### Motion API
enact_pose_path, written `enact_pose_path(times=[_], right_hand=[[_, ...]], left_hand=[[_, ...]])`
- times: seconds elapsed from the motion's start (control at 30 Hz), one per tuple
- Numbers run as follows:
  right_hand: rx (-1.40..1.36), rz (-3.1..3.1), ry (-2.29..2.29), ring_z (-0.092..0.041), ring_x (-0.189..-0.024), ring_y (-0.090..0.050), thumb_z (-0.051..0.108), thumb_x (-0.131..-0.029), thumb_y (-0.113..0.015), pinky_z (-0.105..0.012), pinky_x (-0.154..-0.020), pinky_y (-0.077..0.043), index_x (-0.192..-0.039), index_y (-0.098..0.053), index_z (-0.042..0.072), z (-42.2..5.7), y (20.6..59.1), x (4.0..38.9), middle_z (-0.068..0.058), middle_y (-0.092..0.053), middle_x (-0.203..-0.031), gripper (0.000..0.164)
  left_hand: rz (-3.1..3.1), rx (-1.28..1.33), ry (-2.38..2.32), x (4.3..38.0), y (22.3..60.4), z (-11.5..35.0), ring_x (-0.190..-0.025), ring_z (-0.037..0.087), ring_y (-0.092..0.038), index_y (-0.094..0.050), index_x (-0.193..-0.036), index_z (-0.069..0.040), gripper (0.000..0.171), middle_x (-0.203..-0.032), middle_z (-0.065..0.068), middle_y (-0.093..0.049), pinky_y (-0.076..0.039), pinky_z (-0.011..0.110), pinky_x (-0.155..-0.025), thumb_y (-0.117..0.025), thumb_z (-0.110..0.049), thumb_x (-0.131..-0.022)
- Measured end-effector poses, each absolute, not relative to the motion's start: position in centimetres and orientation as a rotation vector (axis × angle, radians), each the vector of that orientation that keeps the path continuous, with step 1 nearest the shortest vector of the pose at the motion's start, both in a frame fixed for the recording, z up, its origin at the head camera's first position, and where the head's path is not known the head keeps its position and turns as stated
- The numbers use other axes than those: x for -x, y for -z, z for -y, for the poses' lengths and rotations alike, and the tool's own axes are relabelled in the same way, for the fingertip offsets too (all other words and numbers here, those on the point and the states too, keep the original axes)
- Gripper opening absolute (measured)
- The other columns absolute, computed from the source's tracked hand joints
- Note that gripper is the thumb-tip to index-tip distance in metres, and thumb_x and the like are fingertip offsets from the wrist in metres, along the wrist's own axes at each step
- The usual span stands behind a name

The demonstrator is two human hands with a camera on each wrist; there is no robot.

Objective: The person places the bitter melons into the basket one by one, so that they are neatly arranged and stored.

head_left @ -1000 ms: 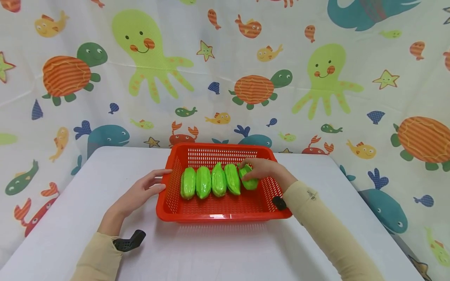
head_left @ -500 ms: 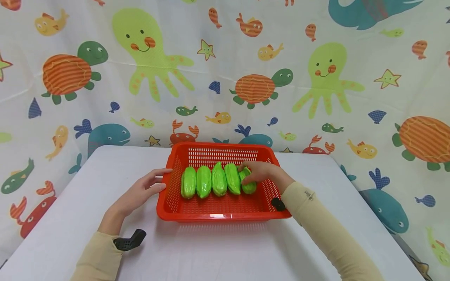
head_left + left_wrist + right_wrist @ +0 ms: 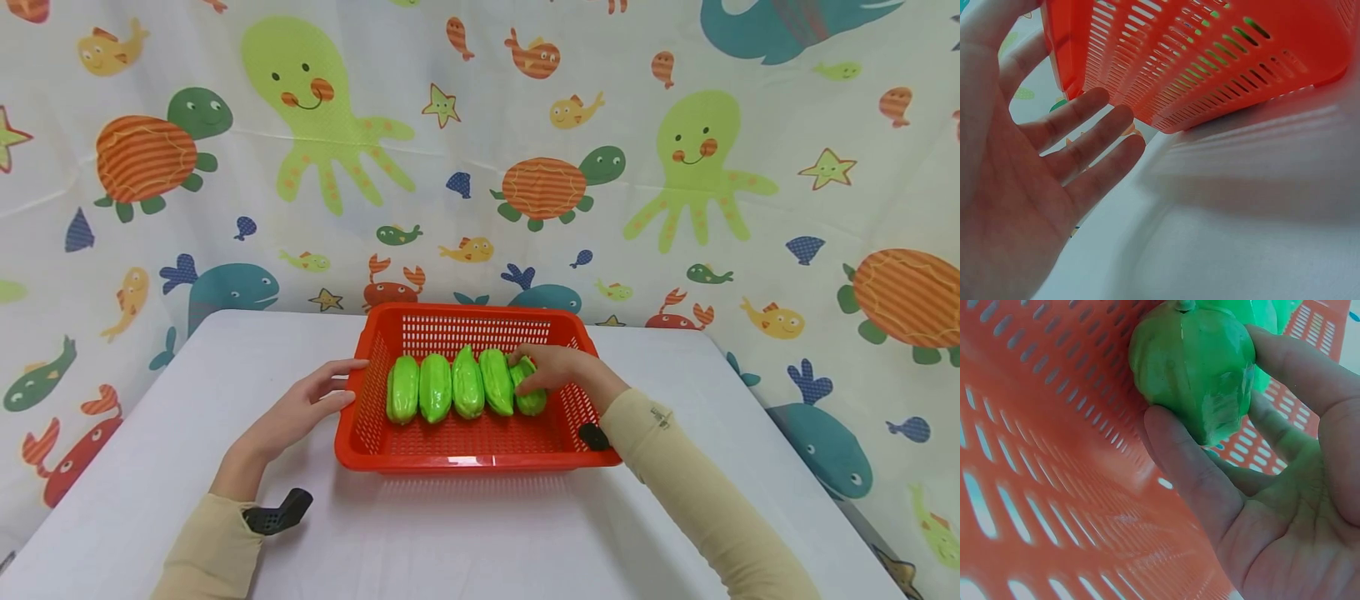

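Note:
A red plastic basket (image 3: 468, 461) holds several glossy green ribbed vegetables (image 3: 435, 389) in a side-by-side row; their exact kind is unclear. My right hand (image 3: 558, 367) reaches over the basket's right side and grips the rightmost green ribbed vegetable (image 3: 532, 404). In the right wrist view, the thumb and fingers stand on opposite sides of this vegetable (image 3: 1191, 369), whose short stem shows at the top. My left hand (image 3: 300, 410) is at the left rim, its fingers fairly straight. Seen from the left wrist, several fingers (image 3: 1100, 159) are spread beside the slotted wall, not wrapped round it.
The basket stands on a white table (image 3: 465, 542) toward the back. Behind it hangs a curtain (image 3: 480, 108) printed with sea animals. A black wrist device (image 3: 277, 513) is strapped to the left sleeve, and another (image 3: 595, 436) is at the right wrist.
Over the last second my right hand has lowered slightly, and the rightmost vegetable has settled more in line with the row. The left hand has stayed at the rim.

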State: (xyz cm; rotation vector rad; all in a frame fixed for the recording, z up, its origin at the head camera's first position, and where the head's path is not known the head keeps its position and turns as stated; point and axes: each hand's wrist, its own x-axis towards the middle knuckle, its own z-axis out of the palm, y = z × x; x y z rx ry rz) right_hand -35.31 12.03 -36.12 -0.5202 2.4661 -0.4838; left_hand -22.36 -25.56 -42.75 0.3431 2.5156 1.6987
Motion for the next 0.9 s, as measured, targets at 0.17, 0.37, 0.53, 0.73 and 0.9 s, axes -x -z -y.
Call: enact_pose_path(times=[0.17, 0.37, 0.53, 0.73, 0.9], right_hand=[[0.532, -2.473, 0.47, -0.027, -0.114, -0.049, 0.028, -0.085, -0.076, -0.041, -0.094, -0.051, -0.13, -0.054, 0.021, -12.04, 36.06, 35.26, -0.008, -0.052, -0.126, 0.051], [0.559, -2.486, 0.45, -0.028, -0.115, -0.049, 0.027, -0.085, -0.075, -0.043, -0.097, -0.049, -0.134, -0.054, 0.02, -12.02, 35.84, 34.98, -0.009, -0.053, -0.128, 0.054], [0.548, -2.484, 0.464, -0.028, -0.114, -0.05, 0.026, -0.085, -0.076, -0.043, -0.096, -0.05, -0.135, -0.055, 0.02, -11.97, 35.79, 34.91, -0.009, -0.053, -0.128, 0.055], [0.532, -2.474, 0.486, -0.028, -0.113, -0.051, 0.026, -0.086, -0.075, -0.041, -0.092, -0.052, -0.137, -0.054, 0.02, -12.0, 35.77, 34.87, -0.011, -0.052, -0.129, 0.056], [0.485, -2.464, 0.528, -0.029, -0.114, -0.051, 0.026, -0.086, -0.075, -0.04, -0.089, -0.055, -0.137, -0.053, 0.021, -11.99, 35.79, 34.84, -0.01, -0.051, -0.131, 0.056]], left_hand=[[-2.509, -0.349, -1.709, 22.38, 42.79, 25.56, -0.133, 0.041, -0.039, -0.038, -0.149, -0.021, 0.057, -0.146, 0.016, -0.04, -0.046, 0.059, -0.096, -0.058, -0.034, -0.097], [-2.505, -0.347, -1.713, 22.28, 42.73, 25.51, -0.133, 0.04, -0.038, -0.038, -0.149, -0.021, 0.058, -0.146, 0.015, -0.04, -0.046, 0.059, -0.096, -0.059, -0.035, -0.097], [-2.513, -0.342, -1.7, 22.18, 42.6, 25.48, -0.134, 0.041, -0.038, -0.038, -0.149, -0.021, 0.058, -0.146, 0.015, -0.04, -0.045, 0.06, -0.097, -0.058, -0.035, -0.097], [-2.512, -0.335, -1.691, 22.12, 42.53, 25.48, -0.135, 0.041, -0.036, -0.038, -0.149, -0.021, 0.058, -0.147, 0.015, -0.039, -0.044, 0.061, -0.097, -0.058, -0.035, -0.097], [-2.513, -0.325, -1.694, 22.03, 42.52, 25.45, -0.135, 0.041, -0.036, -0.037, -0.15, -0.022, 0.059, -0.148, 0.015, -0.039, -0.044, 0.06, -0.097, -0.058, -0.036, -0.097]])
